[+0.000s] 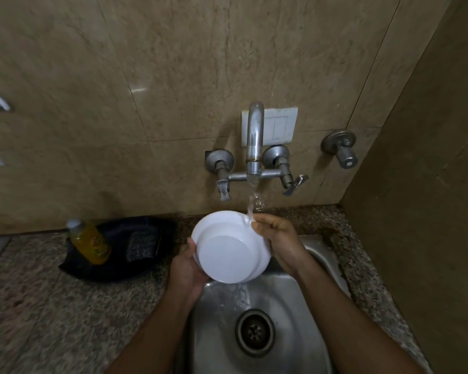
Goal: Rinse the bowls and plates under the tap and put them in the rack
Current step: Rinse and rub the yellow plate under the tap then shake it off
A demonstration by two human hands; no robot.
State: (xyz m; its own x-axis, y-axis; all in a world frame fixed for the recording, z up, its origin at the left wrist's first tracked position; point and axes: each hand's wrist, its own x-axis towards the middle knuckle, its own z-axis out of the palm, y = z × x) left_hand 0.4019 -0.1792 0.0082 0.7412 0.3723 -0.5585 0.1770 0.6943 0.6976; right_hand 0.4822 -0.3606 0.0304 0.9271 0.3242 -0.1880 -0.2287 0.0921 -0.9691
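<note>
Soap bottle [90,242] sits in a black tray [146,268] on the tabletop [38,306]. Left hand [185,268], grip clamped on the bowl [229,245], tilts it over the sink [222,333]; right hand [277,238] pinches its rim under the tap [254,139], water running.

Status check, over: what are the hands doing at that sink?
Left hand and right hand both gripping white bowl. Bowl tilted under running tap, over sink. Nothing in the way.

Beige tiled wall [173,63], speckled counter [52,306]
</note>
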